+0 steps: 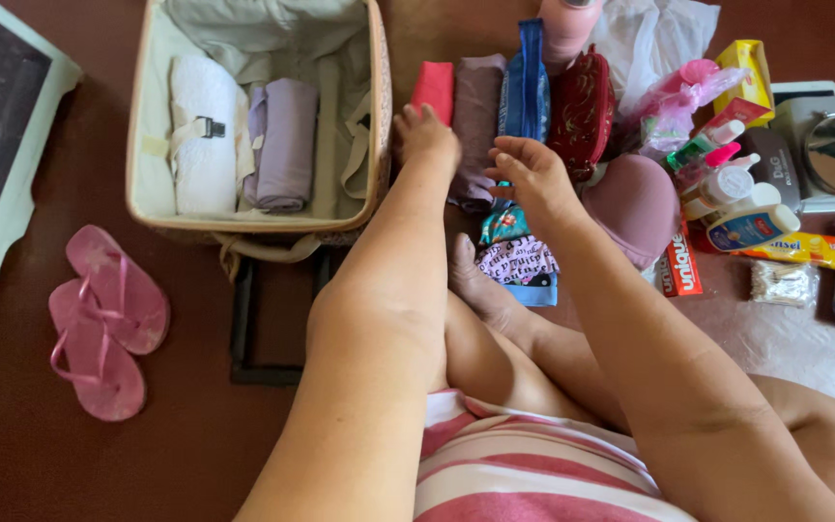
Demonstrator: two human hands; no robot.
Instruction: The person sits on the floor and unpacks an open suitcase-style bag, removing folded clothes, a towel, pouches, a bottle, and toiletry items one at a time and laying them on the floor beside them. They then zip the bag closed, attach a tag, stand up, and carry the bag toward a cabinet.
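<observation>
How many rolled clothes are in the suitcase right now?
2: a white roll at the left of the suitcase, and a lilac roll beside it. More may be hidden under the lining.

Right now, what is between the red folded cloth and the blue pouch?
In the head view, a folded mauve cloth lies between the red folded cloth and the blue pouch. The left hand rests just below the red one.
</observation>
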